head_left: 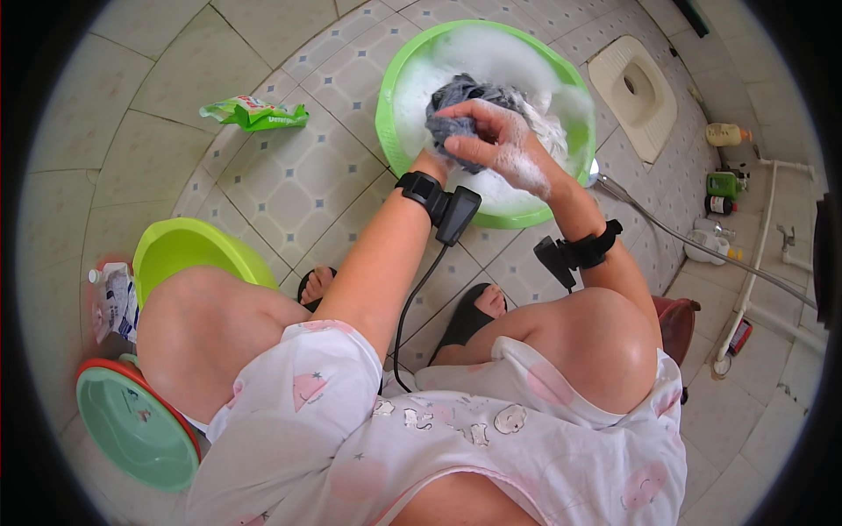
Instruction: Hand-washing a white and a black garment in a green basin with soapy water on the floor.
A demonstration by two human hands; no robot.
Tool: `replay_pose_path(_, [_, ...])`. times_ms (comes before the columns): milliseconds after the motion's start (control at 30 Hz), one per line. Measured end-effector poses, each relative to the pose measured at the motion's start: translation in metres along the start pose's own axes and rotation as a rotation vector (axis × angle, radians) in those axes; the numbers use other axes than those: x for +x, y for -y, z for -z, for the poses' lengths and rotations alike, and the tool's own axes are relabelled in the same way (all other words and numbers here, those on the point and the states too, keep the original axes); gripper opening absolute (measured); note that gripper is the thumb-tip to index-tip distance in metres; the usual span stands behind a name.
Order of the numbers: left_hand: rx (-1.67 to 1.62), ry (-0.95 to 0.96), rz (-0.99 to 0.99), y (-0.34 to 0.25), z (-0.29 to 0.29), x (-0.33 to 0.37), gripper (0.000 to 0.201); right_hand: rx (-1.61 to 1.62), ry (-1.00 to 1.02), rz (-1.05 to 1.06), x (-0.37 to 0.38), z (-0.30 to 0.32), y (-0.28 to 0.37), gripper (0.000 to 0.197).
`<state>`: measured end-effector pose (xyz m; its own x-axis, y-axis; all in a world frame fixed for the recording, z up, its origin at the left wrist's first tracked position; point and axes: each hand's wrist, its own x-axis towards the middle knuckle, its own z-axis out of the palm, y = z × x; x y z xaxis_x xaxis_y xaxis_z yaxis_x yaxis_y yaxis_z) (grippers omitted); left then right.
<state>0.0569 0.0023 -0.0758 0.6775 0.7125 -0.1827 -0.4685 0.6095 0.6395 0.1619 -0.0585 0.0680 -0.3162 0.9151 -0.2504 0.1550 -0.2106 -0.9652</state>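
A light green basin (391, 145) holds white suds and wet laundry. Over its near side, a dark grey wet cloth (467, 90) is bunched up between my hands. My right hand (504, 140), streaked with foam, curls its thumb and fingers over the cloth from the right. At the cloth's lower left is my left hand (433, 163); the cloth and my right hand cover its fingers. White fabric (548, 130) lies in the suds to the right of the grey cloth.
A green detergent bag (254, 114) lies on the tiles at left. Near my left knee stand a lime basin (189, 241) and a teal basin (145, 438). A squat toilet (633, 96) is at far right. A shower hose (693, 237) runs past bottles (724, 184) along the wall.
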Motion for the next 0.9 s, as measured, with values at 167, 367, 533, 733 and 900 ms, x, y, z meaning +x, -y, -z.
replay_pose_path(167, [-0.078, 0.06, 0.036, -0.004, 0.014, -0.003, 0.039, 0.003, 0.102, 0.058, -0.003, 0.003, -0.02, 0.032])
replay_pose_path(367, [-0.674, -0.315, 0.282, -0.011, 0.003, 0.026, 0.026, -0.191, -0.369, -0.046, 0.001, 0.056, -0.063, 0.025])
replay_pose_path(533, [-0.598, -0.167, 0.271, -0.029, -0.042, 0.001, 0.038, -0.218, -0.819, -0.088, 0.002, 0.084, -0.074, 0.033])
replay_pose_path(733, [-0.292, -0.131, 0.15, -0.017, -0.028, 0.003, 0.036, -0.696, -0.688, 0.033, 0.006, -0.01, -0.031, 0.036])
replay_pose_path(900, [-0.053, -0.155, -0.095, 0.003, -0.051, -0.006, 0.027, -0.725, -0.697, 0.035, 0.016, 0.019, -0.045, 0.033])
